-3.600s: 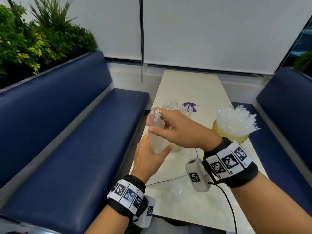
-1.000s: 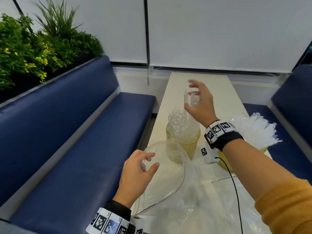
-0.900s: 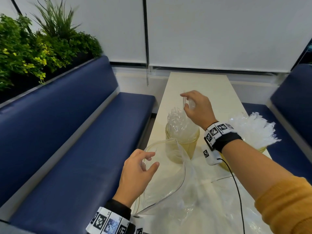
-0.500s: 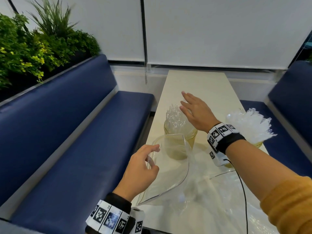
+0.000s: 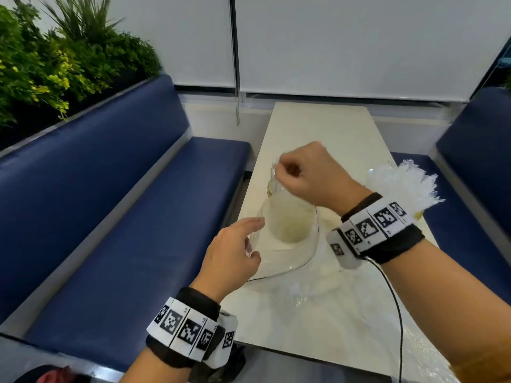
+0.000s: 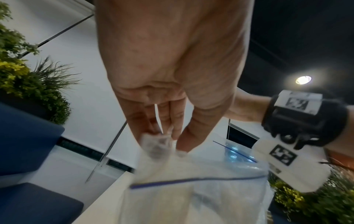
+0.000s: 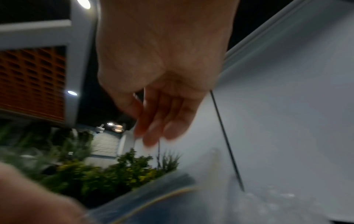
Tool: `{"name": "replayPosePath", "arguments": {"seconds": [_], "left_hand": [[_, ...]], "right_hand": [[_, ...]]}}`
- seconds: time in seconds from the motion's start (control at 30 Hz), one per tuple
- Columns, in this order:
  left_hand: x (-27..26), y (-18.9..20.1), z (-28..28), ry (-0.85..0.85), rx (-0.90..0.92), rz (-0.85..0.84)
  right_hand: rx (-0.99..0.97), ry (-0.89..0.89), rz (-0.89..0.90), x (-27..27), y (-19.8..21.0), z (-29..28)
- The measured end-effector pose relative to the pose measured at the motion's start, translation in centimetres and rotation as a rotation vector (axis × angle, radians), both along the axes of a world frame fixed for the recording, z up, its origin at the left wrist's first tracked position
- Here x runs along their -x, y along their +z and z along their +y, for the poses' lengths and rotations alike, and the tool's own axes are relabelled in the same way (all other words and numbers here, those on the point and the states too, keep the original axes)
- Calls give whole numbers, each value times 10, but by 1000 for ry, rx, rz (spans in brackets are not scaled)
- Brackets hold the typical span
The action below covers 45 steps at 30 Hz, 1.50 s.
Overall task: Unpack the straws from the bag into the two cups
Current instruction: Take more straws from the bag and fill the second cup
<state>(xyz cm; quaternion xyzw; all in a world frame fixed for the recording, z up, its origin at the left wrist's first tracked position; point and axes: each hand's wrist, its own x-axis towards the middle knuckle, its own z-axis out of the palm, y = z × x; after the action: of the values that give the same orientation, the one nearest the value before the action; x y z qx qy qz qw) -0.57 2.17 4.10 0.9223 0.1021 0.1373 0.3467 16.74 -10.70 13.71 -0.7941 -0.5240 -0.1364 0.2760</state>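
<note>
A clear zip bag [image 5: 290, 261] lies on the table with its mouth held open. My left hand [image 5: 253, 239] pinches the near rim of the mouth between thumb and fingers; the left wrist view shows the fingers [image 6: 172, 139] bunched on the bag [image 6: 201, 189]. My right hand [image 5: 278, 175] is curled above the mouth and pinches the far rim. The blurred right wrist view shows its fingers [image 7: 149, 136] hanging over the bag [image 7: 172, 204]. The yellow left cup [image 5: 287, 228] shows only through the plastic. The right cup [image 5: 419, 215] is packed with wrapped straws [image 5: 403, 183].
The cream table [image 5: 318, 125] runs away from me between two blue benches [image 5: 110, 217] [image 5: 475, 150]. Plants [image 5: 55, 64] stand behind the left bench. A thin black cable [image 5: 395, 299] trails from my right wrist over the crumpled rear of the bag.
My right hand dropped straws into the left cup, opened, then drew back and curled onto the bag's far rim. The left hand kept its pinch and lifted the mouth slightly.
</note>
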Motion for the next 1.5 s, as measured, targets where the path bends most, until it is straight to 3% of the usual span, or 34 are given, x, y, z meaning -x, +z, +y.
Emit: {"name": "replayPosePath", "arguments": {"seconds": [0.1, 0.17, 0.23, 0.43, 0.77, 1.13, 1.33, 1.5], "left_hand": [[0, -2, -3, -67, -19, -27], [0, -4, -3, -94, -10, -70], [1, -5, -4, -86, 18, -104], [7, -8, -1, -89, 12, -156], [10, -13, 4, -38, 77, -78], [-5, -18, -13, 67, 131, -38], [-22, -20, -27, 101, 457, -202], [-24, -17, -34, 31, 500, -212]], "right_hand": [[469, 47, 65, 36, -23, 7], [786, -15, 46, 48, -50, 11], [988, -54, 64, 51, -76, 11], [1156, -34, 129, 44, -118, 3], [865, -27, 359, 30, -133, -11], [242, 170, 514, 67, -19, -15], [93, 264, 661, 73, 0, -11], [-43, 239, 593, 68, 5, -9]]}}
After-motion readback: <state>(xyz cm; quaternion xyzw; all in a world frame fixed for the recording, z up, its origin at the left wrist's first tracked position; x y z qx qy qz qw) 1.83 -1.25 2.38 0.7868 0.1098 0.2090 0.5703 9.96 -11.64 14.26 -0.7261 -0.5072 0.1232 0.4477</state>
